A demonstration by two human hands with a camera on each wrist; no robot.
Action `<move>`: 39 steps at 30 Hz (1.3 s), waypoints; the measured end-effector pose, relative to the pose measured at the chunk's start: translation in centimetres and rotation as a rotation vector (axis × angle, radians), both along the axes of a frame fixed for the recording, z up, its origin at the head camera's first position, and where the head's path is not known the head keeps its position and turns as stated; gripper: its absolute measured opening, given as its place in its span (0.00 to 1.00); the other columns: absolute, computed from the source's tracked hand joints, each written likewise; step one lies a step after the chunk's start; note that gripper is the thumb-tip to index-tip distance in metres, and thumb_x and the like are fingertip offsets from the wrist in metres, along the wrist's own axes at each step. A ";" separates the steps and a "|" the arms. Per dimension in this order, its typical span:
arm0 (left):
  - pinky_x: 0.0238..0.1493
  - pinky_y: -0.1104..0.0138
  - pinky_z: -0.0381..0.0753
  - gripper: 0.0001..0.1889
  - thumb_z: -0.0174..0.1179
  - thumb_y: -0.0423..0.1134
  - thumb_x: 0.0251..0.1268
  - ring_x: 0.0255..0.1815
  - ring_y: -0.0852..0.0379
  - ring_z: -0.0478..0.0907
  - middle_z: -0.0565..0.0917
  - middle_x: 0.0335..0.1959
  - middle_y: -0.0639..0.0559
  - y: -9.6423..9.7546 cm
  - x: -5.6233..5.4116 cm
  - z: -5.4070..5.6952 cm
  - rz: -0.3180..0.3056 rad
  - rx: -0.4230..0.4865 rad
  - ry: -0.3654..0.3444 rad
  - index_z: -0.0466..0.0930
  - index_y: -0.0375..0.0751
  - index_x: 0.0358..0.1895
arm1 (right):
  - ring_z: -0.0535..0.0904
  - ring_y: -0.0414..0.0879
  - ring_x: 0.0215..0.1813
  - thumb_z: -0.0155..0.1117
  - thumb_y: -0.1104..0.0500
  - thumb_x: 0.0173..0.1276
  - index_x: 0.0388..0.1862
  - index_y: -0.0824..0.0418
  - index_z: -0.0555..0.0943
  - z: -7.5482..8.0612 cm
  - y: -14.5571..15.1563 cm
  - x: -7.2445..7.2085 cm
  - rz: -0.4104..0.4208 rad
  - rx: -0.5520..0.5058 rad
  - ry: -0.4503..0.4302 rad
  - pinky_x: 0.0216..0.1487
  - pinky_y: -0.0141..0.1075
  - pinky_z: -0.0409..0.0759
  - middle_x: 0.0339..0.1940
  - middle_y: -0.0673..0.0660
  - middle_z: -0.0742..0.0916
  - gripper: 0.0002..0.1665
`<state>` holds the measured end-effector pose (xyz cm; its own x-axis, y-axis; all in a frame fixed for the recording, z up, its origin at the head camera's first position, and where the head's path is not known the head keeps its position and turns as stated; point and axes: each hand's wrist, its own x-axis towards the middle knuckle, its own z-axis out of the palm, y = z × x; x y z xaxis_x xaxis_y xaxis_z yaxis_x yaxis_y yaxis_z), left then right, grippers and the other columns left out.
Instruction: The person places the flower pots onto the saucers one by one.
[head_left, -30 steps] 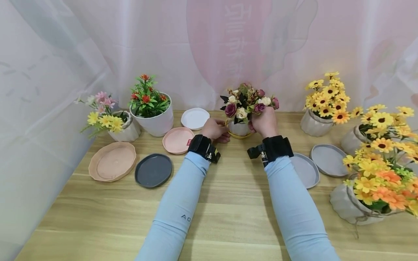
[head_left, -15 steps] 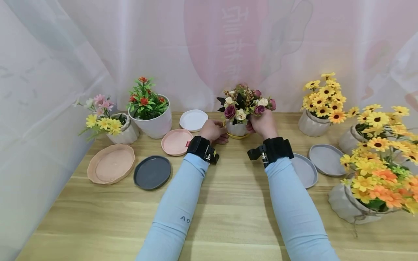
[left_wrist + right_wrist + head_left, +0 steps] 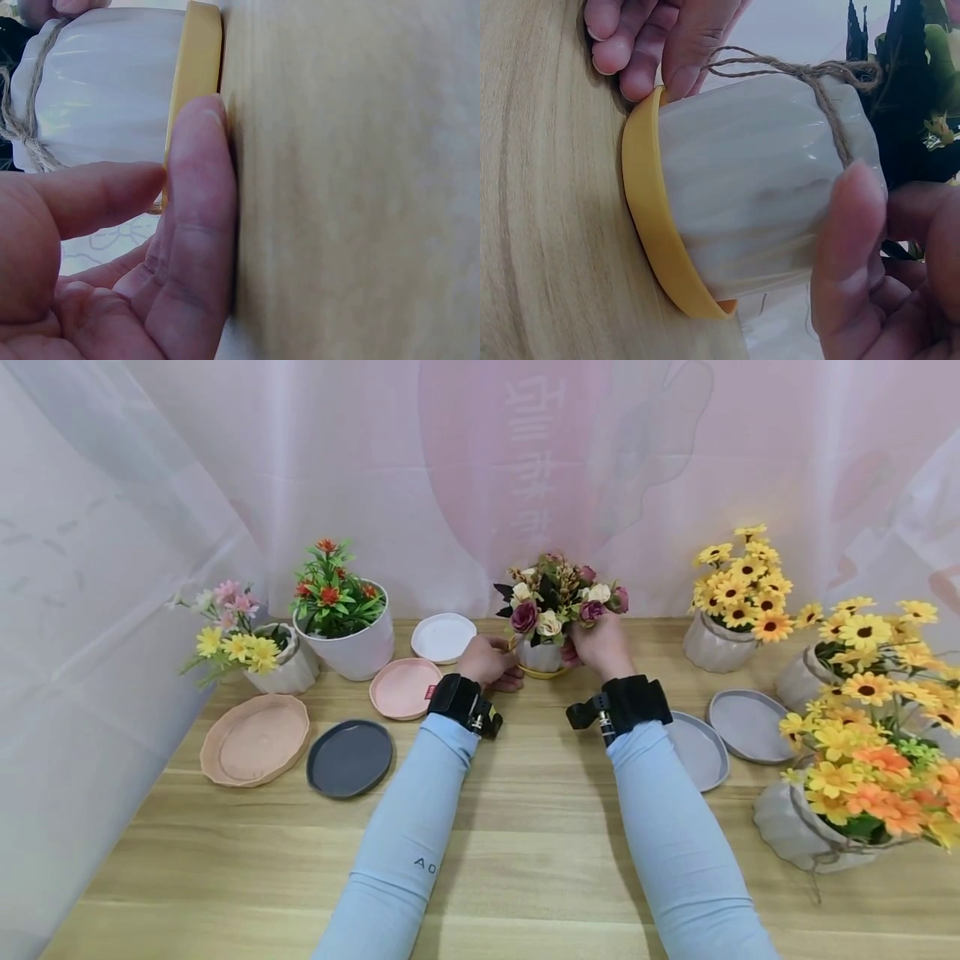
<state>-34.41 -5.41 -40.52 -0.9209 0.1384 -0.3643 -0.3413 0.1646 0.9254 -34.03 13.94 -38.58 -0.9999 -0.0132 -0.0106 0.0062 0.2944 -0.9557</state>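
Observation:
A white ridged flowerpot (image 3: 540,657) with purple and cream roses (image 3: 550,623) stands at the back middle of the table. It sits in a yellow saucer (image 3: 646,191), whose raised rim circles its base. Twine (image 3: 826,109) is tied round the pot's neck. From the left, my left hand (image 3: 486,662) pinches the saucer's rim, thumb on the inner side and a finger outside, low along the wood. My right hand (image 3: 602,647) holds the pot's right side near the top, below the blooms. Part of its grip is hidden by the flowers in the head view.
Saucers in white (image 3: 443,637), pink (image 3: 406,688), peach (image 3: 255,741) and dark grey (image 3: 349,758) lie left. Two light grey saucers (image 3: 750,725) lie right. Potted flowers (image 3: 285,660) stand back left, and pots of yellow blooms (image 3: 813,827) line the right. A curtain (image 3: 360,460) hangs behind.
The head view has shifted slightly. Both hands keep their hold, and the pot and yellow saucer stay in almost the same place.

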 end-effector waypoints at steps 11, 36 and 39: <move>0.31 0.61 0.88 0.20 0.58 0.32 0.72 0.22 0.52 0.84 0.85 0.32 0.37 0.3 0.9 0.8 -0.013 0.003 -0.001 0.71 0.31 0.64 | 0.82 0.45 0.18 0.50 0.59 0.78 0.41 0.70 0.76 0.9 0.2 0.9 -0.016 0.032 -0.004 0.30 0.46 0.87 0.21 0.60 0.83 0.14; 0.32 0.62 0.88 0.27 0.57 0.31 0.71 0.24 0.51 0.85 0.86 0.35 0.35 -0.1 0.6 0.1 -0.009 0.004 -0.018 0.63 0.29 0.71 | 0.84 0.44 0.27 0.48 0.63 0.76 0.64 0.72 0.76 4.9 4.4 8.8 -0.061 0.261 -0.012 0.33 0.37 0.87 0.35 0.68 0.86 0.22; 0.33 0.62 0.88 0.25 0.57 0.33 0.72 0.27 0.50 0.86 0.86 0.39 0.35 -0.6 0.3 0.3 -0.019 -0.042 -0.021 0.67 0.30 0.68 | 0.83 0.45 0.26 0.48 0.63 0.76 0.63 0.73 0.75 4.4 5.2 10.7 -0.034 0.364 -0.020 0.31 0.38 0.87 0.31 0.65 0.86 0.22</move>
